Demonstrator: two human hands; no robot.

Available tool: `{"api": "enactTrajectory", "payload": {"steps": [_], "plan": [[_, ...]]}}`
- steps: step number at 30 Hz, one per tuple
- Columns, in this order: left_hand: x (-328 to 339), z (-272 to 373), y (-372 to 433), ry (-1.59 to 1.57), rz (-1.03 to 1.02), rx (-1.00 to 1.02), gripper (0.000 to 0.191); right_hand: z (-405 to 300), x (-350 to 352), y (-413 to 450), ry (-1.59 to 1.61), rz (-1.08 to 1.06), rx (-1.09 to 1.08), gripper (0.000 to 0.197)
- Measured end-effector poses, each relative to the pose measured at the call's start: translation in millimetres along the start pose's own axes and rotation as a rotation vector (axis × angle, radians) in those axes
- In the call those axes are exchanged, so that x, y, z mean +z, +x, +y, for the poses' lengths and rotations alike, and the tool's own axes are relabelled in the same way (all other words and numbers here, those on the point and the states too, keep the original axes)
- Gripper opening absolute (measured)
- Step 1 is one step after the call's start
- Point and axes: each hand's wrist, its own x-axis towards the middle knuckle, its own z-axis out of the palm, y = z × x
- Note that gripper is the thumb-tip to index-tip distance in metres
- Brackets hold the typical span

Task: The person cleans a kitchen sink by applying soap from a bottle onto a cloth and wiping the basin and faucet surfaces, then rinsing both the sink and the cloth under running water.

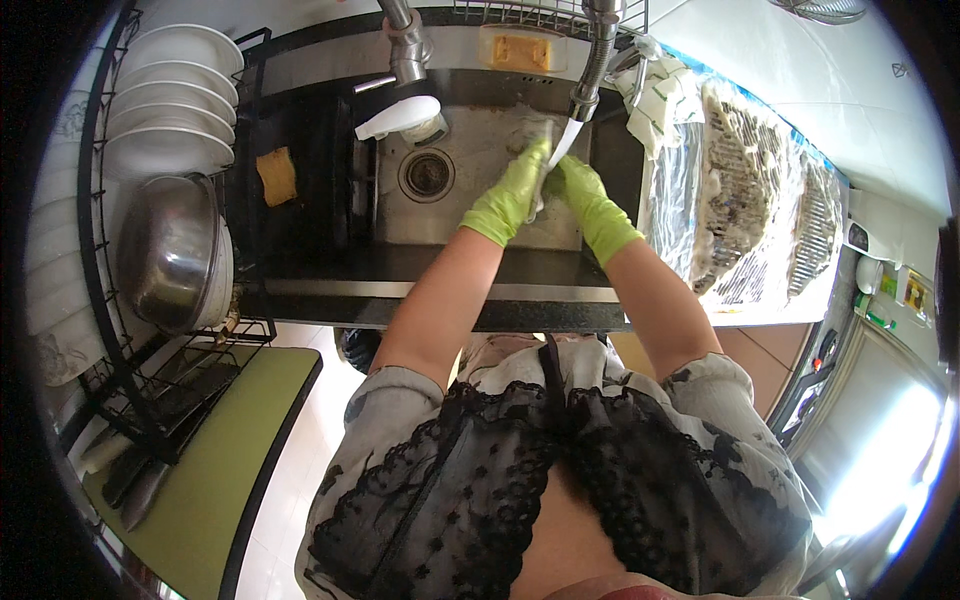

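Both my hands wear light green rubber gloves and work in the steel sink. My left hand grips a thin pale item, seen edge-on; its kind is unclear. My right hand is close against its other side, fingers partly hidden. Running water pours from the flexible faucet between my hands. Left of them, a white spoon-like utensil lies over a small jar, above the drain.
A dish rack with white bowls and a metal basin stands left, near a sponge. Knives hang over a green board. A second faucet rises behind the sink. Right lies a plastic-covered ridged surface with a cloth.
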Motion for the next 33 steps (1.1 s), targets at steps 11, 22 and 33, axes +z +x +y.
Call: {"api": "enactTrajectory", "payload": {"steps": [11, 22, 33], "plan": [[61.8, 21.8, -22.9, 0.191, 0.413, 0.373, 0.034, -10.8, 47.4, -2.1, 0.940, 0.100, 0.155, 0.031], [12.1, 18.2, 15.3, -0.684, 0.283, 0.519, 0.043, -6.3, 80.7, -28.7, 0.163, 0.268, -0.195, 0.030], [10.3, -4.7, 8.1, 0.975, 0.745, 0.750, 0.034, -22.7, 53.6, -34.5, -0.189, -0.045, -0.262, 0.029]]}}
